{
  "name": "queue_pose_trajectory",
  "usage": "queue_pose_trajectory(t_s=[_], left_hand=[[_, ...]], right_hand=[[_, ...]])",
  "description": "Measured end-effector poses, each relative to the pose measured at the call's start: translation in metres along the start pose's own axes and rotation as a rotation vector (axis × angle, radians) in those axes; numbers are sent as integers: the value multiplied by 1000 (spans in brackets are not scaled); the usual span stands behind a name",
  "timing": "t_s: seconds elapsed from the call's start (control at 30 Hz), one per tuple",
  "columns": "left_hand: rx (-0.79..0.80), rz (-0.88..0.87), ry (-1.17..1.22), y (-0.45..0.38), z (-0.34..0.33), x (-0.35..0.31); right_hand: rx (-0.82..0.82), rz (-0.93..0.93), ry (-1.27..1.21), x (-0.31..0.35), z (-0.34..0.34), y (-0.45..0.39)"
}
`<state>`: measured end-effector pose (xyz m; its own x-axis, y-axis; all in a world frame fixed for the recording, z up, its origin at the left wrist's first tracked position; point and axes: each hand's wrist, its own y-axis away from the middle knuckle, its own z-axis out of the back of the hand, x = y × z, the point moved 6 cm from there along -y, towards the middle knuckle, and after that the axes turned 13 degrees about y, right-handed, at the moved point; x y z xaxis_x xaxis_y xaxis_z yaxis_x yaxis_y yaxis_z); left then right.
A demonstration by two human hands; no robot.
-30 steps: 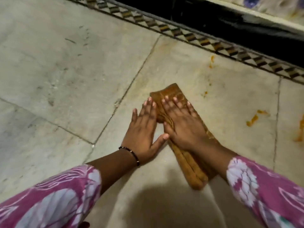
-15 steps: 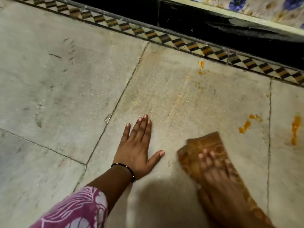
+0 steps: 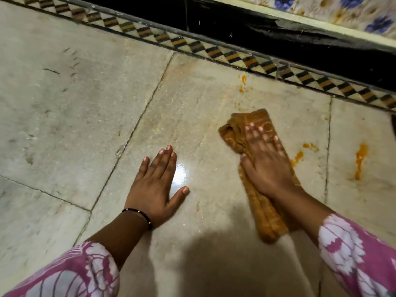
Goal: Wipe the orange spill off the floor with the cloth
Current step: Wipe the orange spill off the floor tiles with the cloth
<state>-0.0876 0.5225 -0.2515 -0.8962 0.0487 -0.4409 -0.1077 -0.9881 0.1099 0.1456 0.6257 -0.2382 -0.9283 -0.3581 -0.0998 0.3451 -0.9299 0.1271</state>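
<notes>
A folded brown-orange cloth [image 3: 260, 207] lies on the pale stone floor [image 3: 75, 116]. My right hand [image 3: 265, 161] presses flat on its upper part, fingers spread and blurred. My left hand [image 3: 157, 185] rests flat on the bare floor to the left, fingers together, holding nothing. Orange spill marks sit right of the cloth: a small streak [image 3: 297, 157], a long smear [image 3: 360, 159] on the adjoining tile, and small drops [image 3: 243, 81] near the patterned border.
A diamond-patterned tile border [image 3: 214, 51] runs diagonally across the top, with a black skirting [image 3: 278, 39] and flowered wall tiles [image 3: 353, 11] behind it. Grout lines cross the floor. A shadow covers the floor near the bottom middle.
My right hand slid the cloth from beside my left hand off to the right, then up toward the orange streak. My left hand stayed flat on the floor.
</notes>
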Motion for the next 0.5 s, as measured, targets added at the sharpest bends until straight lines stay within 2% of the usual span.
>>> queue_pose_trajectory(t_s=[0.13, 0.2, 0.27, 0.4, 0.5], left_hand=[[3, 6, -4, 0, 1, -1], [3, 5, -5, 0, 0, -1], [5, 6, -5, 0, -1, -2], [1, -2, 3, -1, 0, 0], [0, -11, 11, 0, 1, 1]], right_hand=[[59, -80, 28, -39, -9, 83], [92, -51, 54, -26, -15, 127], [123, 70, 58, 8, -22, 156], [51, 362, 8, 76, -14, 150], [23, 401, -35, 87, -8, 104]])
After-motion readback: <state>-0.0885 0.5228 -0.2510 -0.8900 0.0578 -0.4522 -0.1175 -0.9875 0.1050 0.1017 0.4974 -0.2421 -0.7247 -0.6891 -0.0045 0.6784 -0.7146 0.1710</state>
